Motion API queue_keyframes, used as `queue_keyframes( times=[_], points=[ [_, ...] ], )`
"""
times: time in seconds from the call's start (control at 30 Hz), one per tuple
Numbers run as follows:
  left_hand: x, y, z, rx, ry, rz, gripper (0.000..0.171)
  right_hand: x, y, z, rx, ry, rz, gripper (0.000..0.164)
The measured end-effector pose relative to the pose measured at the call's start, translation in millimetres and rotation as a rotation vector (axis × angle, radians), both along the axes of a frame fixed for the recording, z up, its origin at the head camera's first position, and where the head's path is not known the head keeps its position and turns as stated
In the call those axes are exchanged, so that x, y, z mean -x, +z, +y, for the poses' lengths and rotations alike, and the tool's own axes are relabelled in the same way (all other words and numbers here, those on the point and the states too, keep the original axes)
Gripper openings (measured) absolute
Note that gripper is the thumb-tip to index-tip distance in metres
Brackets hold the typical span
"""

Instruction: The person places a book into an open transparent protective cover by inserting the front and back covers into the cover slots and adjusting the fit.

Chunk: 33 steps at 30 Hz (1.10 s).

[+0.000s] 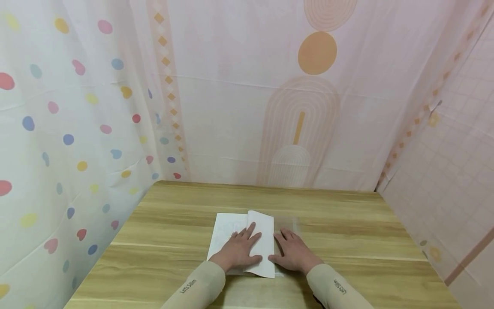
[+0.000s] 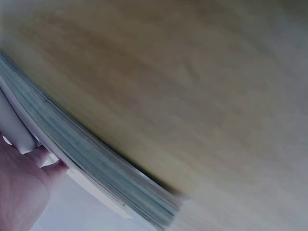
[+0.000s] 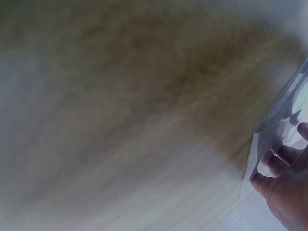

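A white-paged book lies on the table, and its page block shows thick in the left wrist view. Over its right part stands a white leaf or cover, slightly lifted along its left edge. My left hand rests on the book with its fingers spread, thumb and fingertips on the white leaf. Just right of that leaf, my right hand lies with extended fingers on a clear plastic sheet. Fingertips of that hand touch the glossy plastic in the right wrist view, close to the leaf's right edge.
The wood-grain table extends around the book on all sides. Behind it hangs a pale patterned curtain, with a dotted curtain on the left and a checked one on the right.
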<state>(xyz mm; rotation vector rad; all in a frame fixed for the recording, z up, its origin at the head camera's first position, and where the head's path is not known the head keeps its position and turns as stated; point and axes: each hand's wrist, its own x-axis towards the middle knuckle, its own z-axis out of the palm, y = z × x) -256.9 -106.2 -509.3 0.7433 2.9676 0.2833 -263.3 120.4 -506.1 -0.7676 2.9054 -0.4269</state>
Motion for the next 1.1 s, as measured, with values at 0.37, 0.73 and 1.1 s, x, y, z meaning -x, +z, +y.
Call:
queue_keyframes(
  times=[0.37, 0.73, 1.1],
  points=[
    [-2.3, 5.1, 1.3, 0.016, 0.009, -0.011, 0.073, 0.7, -1.1, -0.2, -0.016, -0.005, -0.001, 0.082],
    [-2.1, 7.4, 1.6, 0.023, 0.008, -0.025, 0.073, 2.9, -6.5, 0.6, -0.015, -0.005, -0.013, 0.080],
    [1.5, 10.3, 6.5, 0.041, 0.025, -0.028, 0.073, 2.3, -4.6, -1.4, 0.060, -0.027, -0.029, 0.070]
  ],
)
